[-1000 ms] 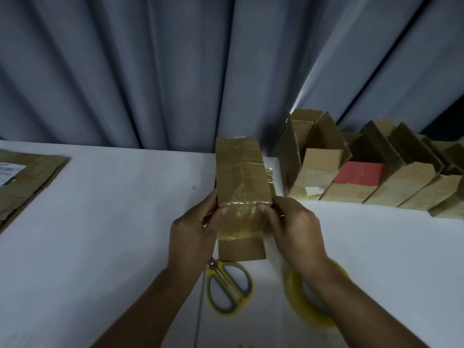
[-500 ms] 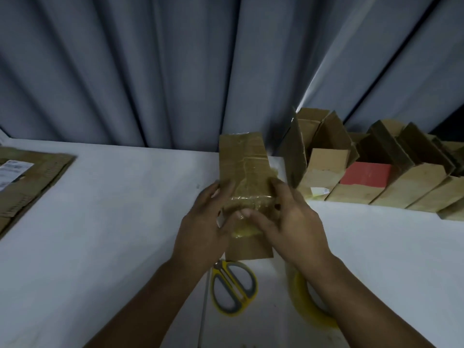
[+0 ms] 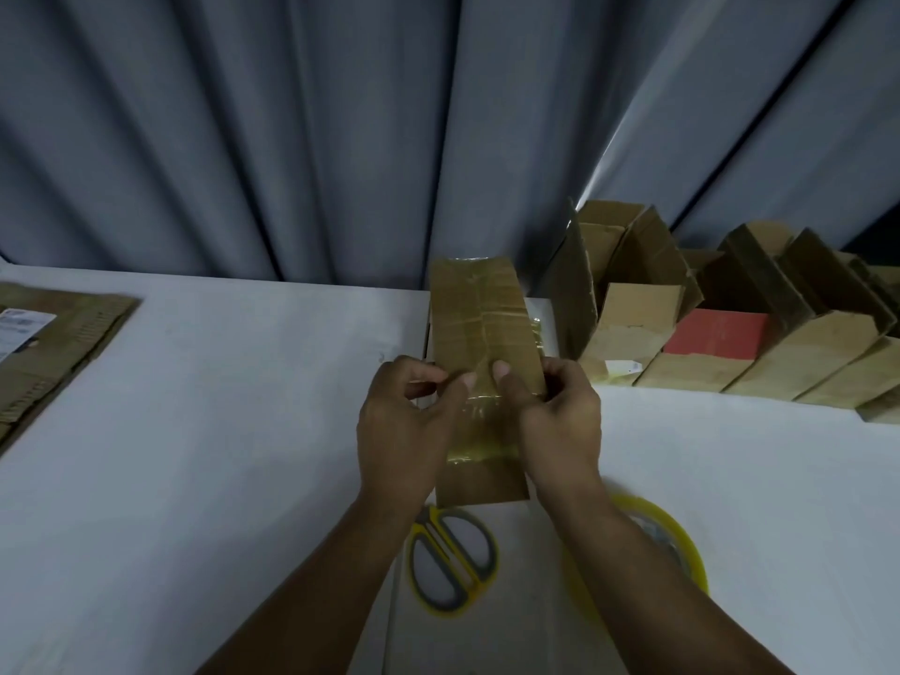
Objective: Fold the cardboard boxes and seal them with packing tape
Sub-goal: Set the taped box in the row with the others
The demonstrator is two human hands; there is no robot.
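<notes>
Box gripped at its sides by left hand and right hand, 2 thumbs pressing tape flat, likely to bond it; scissors lie close.

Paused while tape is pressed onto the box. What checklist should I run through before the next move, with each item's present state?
1. Both hands grip the box, left hand and right hand: ok.
2. The tape strip lies smooth, no wrinkles: cannot tell.
3. The scissors lie on the table near the hands: ok.
4. The tape roll is on the table, under the right forearm: ok.
5. The flattened cardboard lies at the left: ok.
</notes>
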